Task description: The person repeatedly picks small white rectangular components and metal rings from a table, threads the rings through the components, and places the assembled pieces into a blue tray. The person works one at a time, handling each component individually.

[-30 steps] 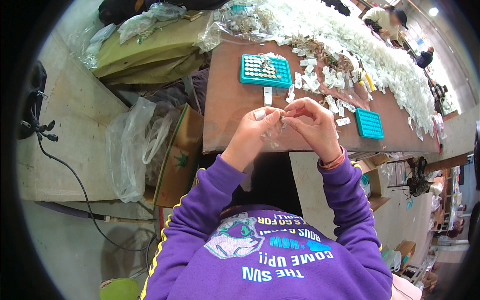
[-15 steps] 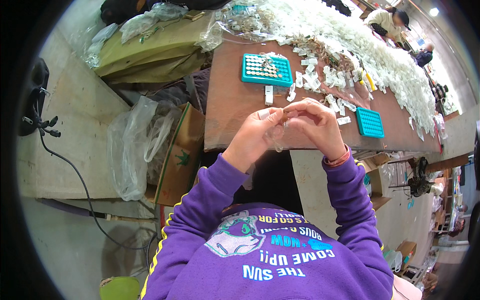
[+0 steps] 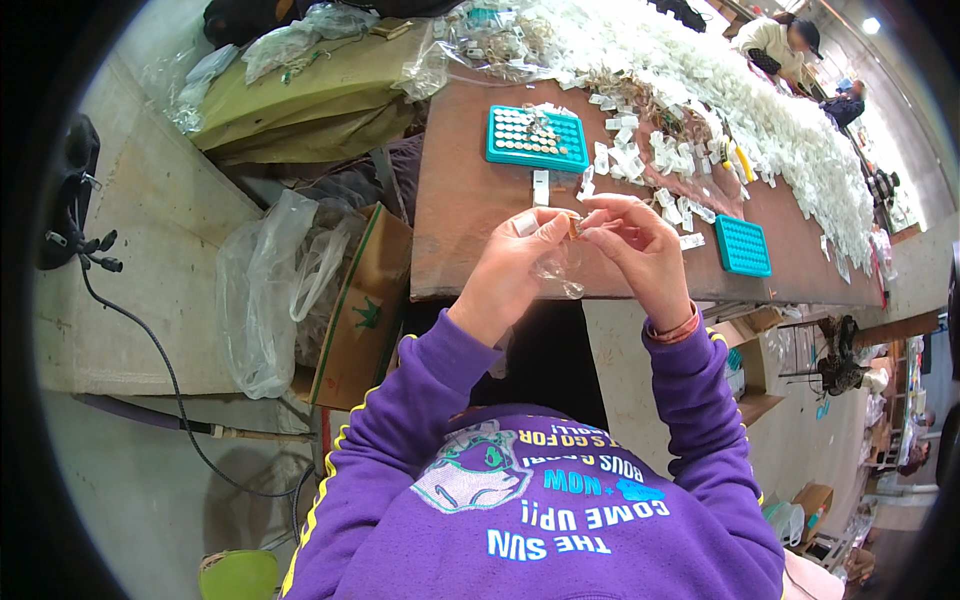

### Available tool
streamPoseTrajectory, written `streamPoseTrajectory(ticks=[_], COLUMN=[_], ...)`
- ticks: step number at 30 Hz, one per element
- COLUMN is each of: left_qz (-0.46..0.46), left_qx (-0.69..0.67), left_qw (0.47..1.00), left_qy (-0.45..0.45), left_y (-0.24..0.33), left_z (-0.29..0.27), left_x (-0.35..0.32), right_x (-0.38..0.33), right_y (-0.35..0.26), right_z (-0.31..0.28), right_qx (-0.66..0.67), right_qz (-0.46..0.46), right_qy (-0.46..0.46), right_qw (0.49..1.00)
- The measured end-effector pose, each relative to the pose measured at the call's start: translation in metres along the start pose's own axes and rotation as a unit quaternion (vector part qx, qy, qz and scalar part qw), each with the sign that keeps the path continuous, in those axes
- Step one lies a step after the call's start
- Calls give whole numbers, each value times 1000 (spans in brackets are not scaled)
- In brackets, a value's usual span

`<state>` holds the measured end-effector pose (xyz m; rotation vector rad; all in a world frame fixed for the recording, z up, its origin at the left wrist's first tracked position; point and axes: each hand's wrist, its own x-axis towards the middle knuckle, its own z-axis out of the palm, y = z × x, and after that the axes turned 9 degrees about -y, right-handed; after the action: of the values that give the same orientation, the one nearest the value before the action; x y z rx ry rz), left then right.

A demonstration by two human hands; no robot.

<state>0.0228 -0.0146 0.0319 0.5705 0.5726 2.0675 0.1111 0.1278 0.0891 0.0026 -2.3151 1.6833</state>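
Here, left hand (image 3: 503, 268) and right hand (image 3: 645, 248), fingertips narrowly pinched, hold a small orange-brown piece (image 3: 574, 229) between them.

Upper-right glare — white pile (image 3: 700, 95) washed out, edges bent, corners black

Tiny brownish piece (image 3: 575, 229), details indistinct

The bench (image 3: 455, 180) has a flat brown top. A grey concrete surface (image 3: 130, 290) extends beyond its left edge; a cardboard box (image 3: 362, 315) stands between them. Grey floor (image 3: 640, 375) is visible past the near edge. Toward the upper right, a round light (image 3: 871, 25) illuminates a pale wall (image 3: 922, 135).
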Motion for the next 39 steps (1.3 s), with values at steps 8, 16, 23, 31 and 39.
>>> streamPoseTrajectory(ticks=[8,16,23,31,39], left_qz=[120,10,25,67,49], left_qx=[222,-159,86,282,249], left_qw=[963,987,995,955,965], left_qy=[97,24,45,58,62], left_y=[-10,0,5,9,6], left_z=[6,-7,-3,3,4], left_x=[-2,-5,-10,-16,-16], right_x=[-6,0,-1,-1,-6], right_y=[2,13,14,16,1], right_z=[22,9,-1,2,6], right_qx=[-350,171,329,344,203], right_qz=[-186,64,148,168,132], right_qy=[91,43,-29,-77,-84], right_qw=[914,982,932,921,967])
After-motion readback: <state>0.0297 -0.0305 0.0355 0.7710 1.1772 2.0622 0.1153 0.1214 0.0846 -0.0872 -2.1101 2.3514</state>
